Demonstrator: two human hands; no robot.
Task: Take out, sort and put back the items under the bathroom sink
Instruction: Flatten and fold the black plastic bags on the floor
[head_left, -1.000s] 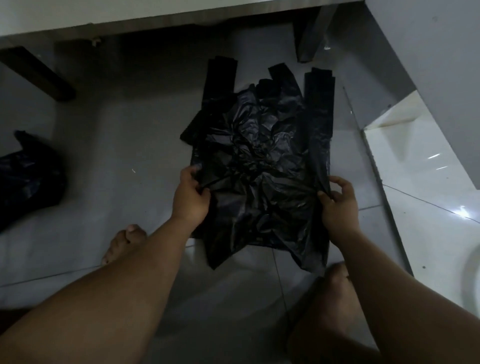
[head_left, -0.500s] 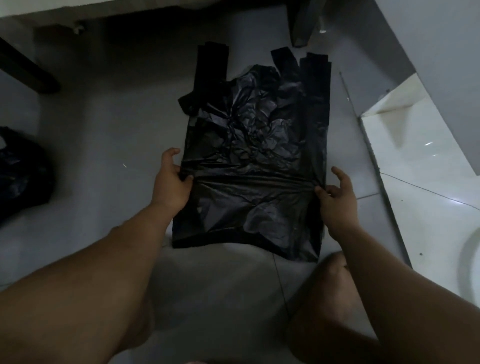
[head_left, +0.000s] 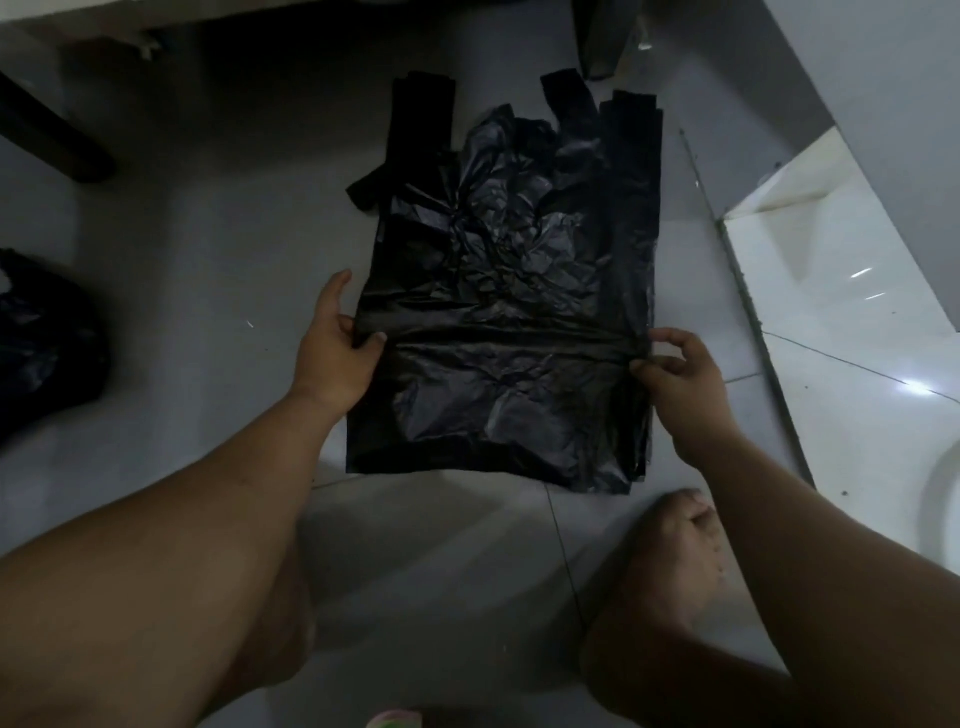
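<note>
We were sorting: our left hand (head_left: 332, 353) and right hand (head_left: 675, 374) each pinched an edge of the black plastic bag (head_left: 504, 312) lying flat on the floor (head_left: 208, 260); folding it seemed next.

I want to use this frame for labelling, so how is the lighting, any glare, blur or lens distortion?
Head view: dim overall, deep shadow under the sink at the top; the black plastic bag keeps faint sheen on its creases, and the second dark bag nearly merges into shadow. Glare streaks on the white tiles at right. Wide-angle bending at the edges. Both hands, left hand and right hand, look reasonably sharp.
</note>
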